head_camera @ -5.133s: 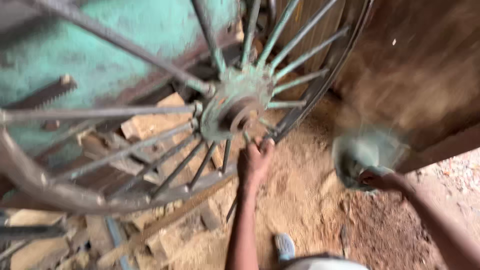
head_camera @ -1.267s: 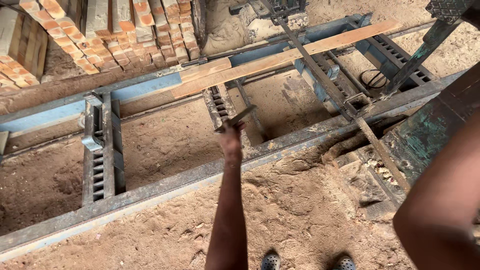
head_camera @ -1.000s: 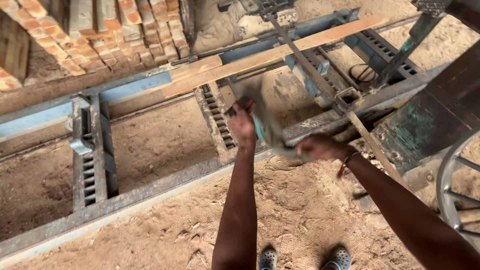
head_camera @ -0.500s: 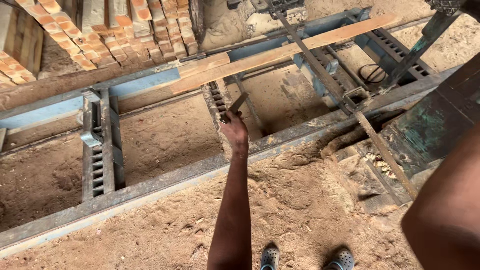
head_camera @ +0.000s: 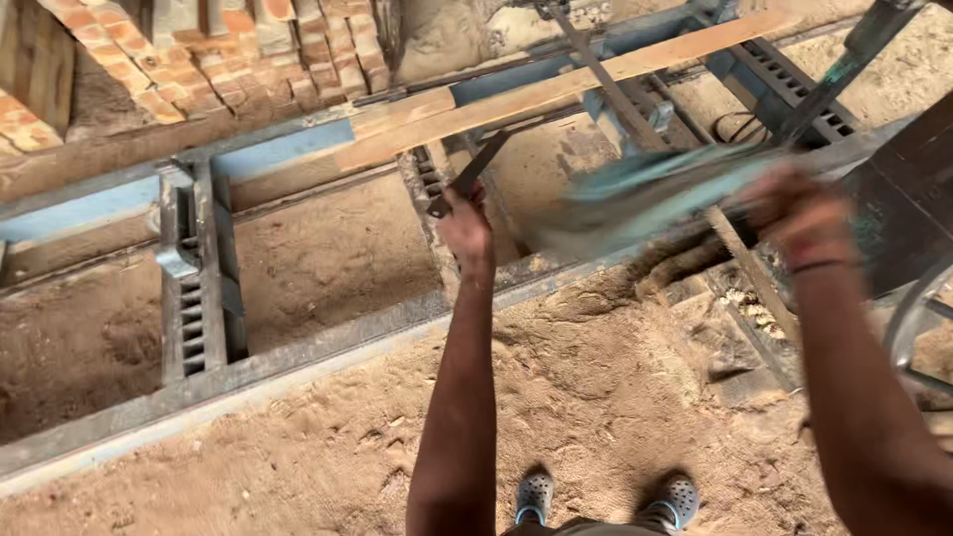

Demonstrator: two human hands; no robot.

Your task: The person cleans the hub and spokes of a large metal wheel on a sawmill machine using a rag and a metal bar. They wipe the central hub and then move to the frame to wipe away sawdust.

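Entries run from the left edge of the frame to the right.

1. Brick stack (head_camera: 129, 60), upper left: reddish bricks laid in rows, well apart from both hands.
2. Grey steel rail frame (head_camera: 199, 278), left of centre: a slotted cross-member joining two long rails that run diagonally across the frame, with sawdust beds between them.
3. Sawdust floor (head_camera: 328, 447), lower half: loose and tan, with two grey perforated clogs (head_camera: 606, 496) at the bottom centre.
4. Left hand (head_camera: 465, 220), centre: fingers clenched around a dark metal bar (head_camera: 475, 171). The bar's long axis rises from the fist toward the upper right, and its top end lies close to the wooden plank (head_camera: 556, 94); whether it touches cannot be told.
5. Wooden plank, upper centre to upper right: pale, long, lying along the far rail.
6. Blurred greenish object (head_camera: 655, 194), right of centre: a smear between the two hands, long axis near horizontal, too blurred to identify.
7. Right hand (head_camera: 799, 213), right: blurred, with a dark band at the wrist, at the right end of the greenish object. Its hold cannot be told. This hand is the nearer to that object.
8. Dark green machine body (head_camera: 908, 189), right edge.
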